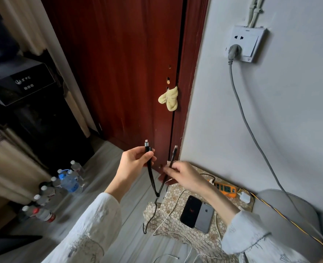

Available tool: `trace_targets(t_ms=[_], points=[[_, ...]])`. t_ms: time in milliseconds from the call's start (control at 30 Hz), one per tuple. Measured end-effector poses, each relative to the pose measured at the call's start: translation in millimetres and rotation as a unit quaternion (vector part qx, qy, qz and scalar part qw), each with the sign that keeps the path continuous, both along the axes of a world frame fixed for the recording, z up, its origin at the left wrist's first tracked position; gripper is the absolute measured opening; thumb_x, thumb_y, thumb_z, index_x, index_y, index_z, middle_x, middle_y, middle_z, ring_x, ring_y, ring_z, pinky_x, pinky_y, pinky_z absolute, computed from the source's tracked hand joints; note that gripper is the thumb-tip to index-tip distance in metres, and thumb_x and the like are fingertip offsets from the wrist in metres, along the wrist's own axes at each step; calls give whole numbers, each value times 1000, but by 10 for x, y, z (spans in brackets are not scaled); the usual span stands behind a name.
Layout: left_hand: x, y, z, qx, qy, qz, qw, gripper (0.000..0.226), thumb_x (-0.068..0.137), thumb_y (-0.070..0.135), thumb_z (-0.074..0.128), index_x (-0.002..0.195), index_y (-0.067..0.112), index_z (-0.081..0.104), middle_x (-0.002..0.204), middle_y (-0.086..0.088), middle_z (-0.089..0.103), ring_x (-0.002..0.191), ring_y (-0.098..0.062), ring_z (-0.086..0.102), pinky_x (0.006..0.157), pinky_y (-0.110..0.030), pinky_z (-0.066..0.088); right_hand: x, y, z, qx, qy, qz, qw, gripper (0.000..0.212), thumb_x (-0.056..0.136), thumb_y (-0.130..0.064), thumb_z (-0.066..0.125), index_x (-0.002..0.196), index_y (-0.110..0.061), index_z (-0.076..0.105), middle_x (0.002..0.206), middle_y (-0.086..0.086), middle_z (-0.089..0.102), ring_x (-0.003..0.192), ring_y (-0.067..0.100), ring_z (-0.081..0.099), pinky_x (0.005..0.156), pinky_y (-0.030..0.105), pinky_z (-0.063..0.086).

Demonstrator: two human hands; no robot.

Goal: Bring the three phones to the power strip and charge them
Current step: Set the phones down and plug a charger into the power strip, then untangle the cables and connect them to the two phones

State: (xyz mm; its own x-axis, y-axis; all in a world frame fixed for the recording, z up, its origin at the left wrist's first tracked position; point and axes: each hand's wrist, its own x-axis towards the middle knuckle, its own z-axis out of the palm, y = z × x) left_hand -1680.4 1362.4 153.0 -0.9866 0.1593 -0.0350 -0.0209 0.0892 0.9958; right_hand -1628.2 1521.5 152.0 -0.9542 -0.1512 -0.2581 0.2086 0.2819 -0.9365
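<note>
I hold a black braided charging cable (pixel 157 186) up in front of the door, my left hand (pixel 136 164) pinched shut on one connector branch and my right hand (pixel 181 175) pinched shut on the other. Two phones, a black phone (pixel 190 213) and a grey phone (pixel 204 218), lie side by side, touching, on the patterned cloth (pixel 175 209), near the orange power strip (pixel 226 189); a third I cannot see. I'd judge the step is matching tips to ports: check each tip, then lower the chosen one squarely.
</note>
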Motion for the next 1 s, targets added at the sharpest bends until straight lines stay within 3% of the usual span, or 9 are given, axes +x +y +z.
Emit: trace_targets(t_ms=[100, 167, 233, 333, 400, 600, 667, 767, 1000], points=[[-37, -73, -69, -13, -17, 24, 999, 16, 86, 7, 58, 81, 20, 67, 60, 7, 71, 58, -5, 65, 62, -16, 55, 9, 61, 13, -33, 33, -27, 999, 20, 96, -12, 44, 98, 2, 58, 47, -16, 63, 42, -10, 55, 41, 3, 40], [-63, -114, -147, -40, -46, 54, 997, 12, 87, 10, 57, 85, 14, 68, 68, 6, 71, 64, -12, 64, 67, -25, 56, 0, 76, 4, -66, 37, -55, 996, 20, 95, -12, 46, 103, 6, 51, 67, -2, 72, 59, 4, 68, 55, 15, 55], [-54, -127, -239, -159, -42, 75, 983, 15, 86, 15, 58, 97, 6, 64, 81, 1, 65, 74, -21, 60, 77, -37, 51, -13, 74, -34, -78, 36, -93, 992, 22, 93, -13, 49, 102, 7, 49, 86, 14, 72, 75, 23, 72, 68, 32, 60], [102, -56, -329, -278, 12, 87, 956, 35, 85, 15, 59, 119, 10, 53, 108, -2, 61, 98, -24, 59, 89, -32, 44, -62, 82, -120, -88, 31, -125, 988, 15, 89, -13, 56, 91, 1, 59, 87, 10, 69, 81, 20, 69, 71, 31, 60], [195, 35, -352, -294, 49, 42, 954, 30, 86, 13, 56, 117, 11, 57, 114, -6, 63, 104, -22, 59, 90, -27, 44, -96, 98, -150, -69, 23, -119, 990, 7, 84, -16, 64, 79, -11, 64, 80, 4, 64, 77, 14, 62, 71, 27, 55], [291, 269, -473, -191, 20, -186, 964, 24, 87, 12, 58, 110, 9, 62, 104, -3, 68, 86, 7, 62, 81, -9, 47, -169, 225, -205, -62, -3, -131, 989, 13, 82, -19, 65, 71, -12, 64, 61, -2, 64, 55, 8, 52, 52, 15, 39], [274, 306, -549, -159, -13, -175, 972, 7, 86, 18, 60, 88, 16, 66, 81, -2, 69, 70, 0, 65, 77, -22, 55, -190, 305, -239, -91, -11, -155, 984, 10, 83, -18, 63, 76, -12, 64, 62, -1, 67, 52, 8, 53, 47, 16, 38], [290, 338, -765, -165, -60, -149, 973, 17, 86, 21, 59, 69, 22, 61, 61, -6, 65, 59, -19, 62, 70, -39, 55, -181, 439, -403, -74, -30, -163, 983, 6, 84, -15, 62, 79, -14, 65, 66, -2, 68, 52, 4, 54, 45, 14, 38], [411, 438, -1614, -160, -163, -135, 964, 25, 89, -2, 48, 109, 3, 61, 65, -2, 61, 43, -1, 45, 52, -14, 42, 10, 724, -1457, -43, -169, -189, 966, 9, 88, -13, 57, 92, -11, 65, 78, 1, 68, 68, 12, 62, 61, 24, 49]])
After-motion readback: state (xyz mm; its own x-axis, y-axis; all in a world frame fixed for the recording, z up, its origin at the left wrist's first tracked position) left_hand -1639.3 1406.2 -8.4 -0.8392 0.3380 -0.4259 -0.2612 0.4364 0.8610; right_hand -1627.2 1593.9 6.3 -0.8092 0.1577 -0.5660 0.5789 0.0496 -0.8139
